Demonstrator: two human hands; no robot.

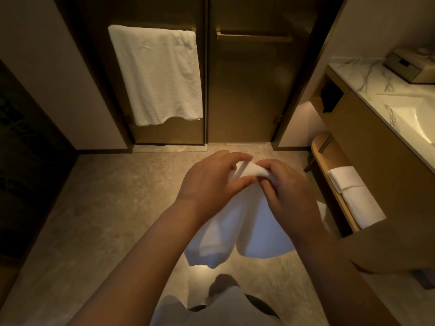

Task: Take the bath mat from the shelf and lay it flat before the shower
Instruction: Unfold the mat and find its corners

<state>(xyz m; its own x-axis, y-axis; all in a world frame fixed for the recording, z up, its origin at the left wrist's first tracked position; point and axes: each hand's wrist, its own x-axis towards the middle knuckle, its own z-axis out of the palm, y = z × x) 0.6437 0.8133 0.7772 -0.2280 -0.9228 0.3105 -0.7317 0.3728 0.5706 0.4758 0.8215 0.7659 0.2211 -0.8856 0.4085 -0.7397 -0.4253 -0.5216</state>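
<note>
Both hands pinch the top edge of the white bath mat [249,234] together at one spot; the left hand [209,184] closes thumb and fingers on the fold, and the right hand [289,196], touching it, curls round the same bunched edge; the rest of the mat hangs below the grip in loose folds, clear of the floor [106,208], with the shower doors [244,90] beyond the grip.

Judged from here, the risks lie in the spreading. With both pinches so close, the mat may drop doubled or creased when lowered; the hands probably need to part along the edge first. If one pinch slips, the cloth would swing from the other and land in a heap. Set down directly below the grip, it could also lie short of the door sill.

Counted: one mat held; two hands on it; two doors beyond the grip; one bare bar [254,37] on the right-hand door; one hanging towel [157,74] on the left-hand door; to the right of the grip, one shelf [321,158] with what look like two folded towels [357,203]; one box [402,67] on the counter [367,76].
</note>
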